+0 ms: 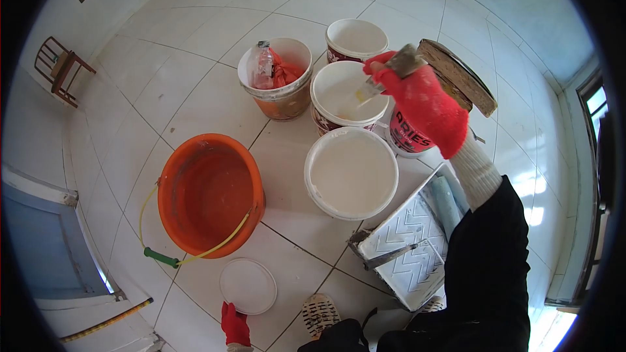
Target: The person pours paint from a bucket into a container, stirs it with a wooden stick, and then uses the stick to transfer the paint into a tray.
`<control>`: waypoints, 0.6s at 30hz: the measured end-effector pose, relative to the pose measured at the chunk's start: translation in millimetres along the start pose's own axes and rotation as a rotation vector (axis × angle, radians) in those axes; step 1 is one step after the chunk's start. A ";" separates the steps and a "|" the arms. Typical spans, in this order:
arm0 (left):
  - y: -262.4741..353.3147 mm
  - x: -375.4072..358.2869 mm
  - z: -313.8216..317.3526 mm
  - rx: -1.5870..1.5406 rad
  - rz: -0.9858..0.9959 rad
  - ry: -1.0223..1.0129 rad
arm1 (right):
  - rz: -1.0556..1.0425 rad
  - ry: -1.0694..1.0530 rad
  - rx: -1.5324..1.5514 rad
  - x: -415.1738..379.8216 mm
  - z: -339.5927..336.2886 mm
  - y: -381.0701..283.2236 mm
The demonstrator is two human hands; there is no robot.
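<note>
My right hand (pixel 427 104), in a red knit glove, is closed around a worn paintbrush (pixel 404 61) held tilted above the buckets. Below it stand an open white bucket (pixel 336 88) and a pail marked ARIES (pixel 405 137), which the glove partly covers. Nearer me, another white bucket (pixel 352 173) is filled with off-white paint up near its rim. Low in view, my left hand (pixel 235 324), also red-gloved, has its fingers at the near edge of a round white lid (pixel 248 285).
An orange bucket (pixel 173 228) with a green-gripped handle stands left. A paint tray (pixel 401 280) holding a roller (pixel 445 202) lies by my feet. Behind are a bucket with a plastic bottle (pixel 263 68) and red bag, another white bucket (pixel 342 25), and brown boards (pixel 460 75).
</note>
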State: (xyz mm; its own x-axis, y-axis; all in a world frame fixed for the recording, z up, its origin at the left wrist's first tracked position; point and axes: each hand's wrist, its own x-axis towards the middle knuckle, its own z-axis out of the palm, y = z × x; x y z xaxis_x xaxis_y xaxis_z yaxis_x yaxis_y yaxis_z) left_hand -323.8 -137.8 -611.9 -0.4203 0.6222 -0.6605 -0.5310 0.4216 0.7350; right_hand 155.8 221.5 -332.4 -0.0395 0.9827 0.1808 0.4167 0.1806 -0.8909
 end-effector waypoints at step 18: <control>-44.8 -60.3 340.5 1.189 0.737 -0.819 | -0.260 0.223 -0.153 -79.9 -48.4 -8.5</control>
State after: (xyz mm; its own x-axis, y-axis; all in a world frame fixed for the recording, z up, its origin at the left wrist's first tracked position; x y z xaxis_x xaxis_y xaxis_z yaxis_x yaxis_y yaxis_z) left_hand -24.1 30.4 -552.8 0.3781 0.9116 -0.1614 0.6000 -0.1086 0.7926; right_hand 199.3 139.5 -319.1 0.0293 0.8689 0.4942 0.5506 0.3986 -0.7334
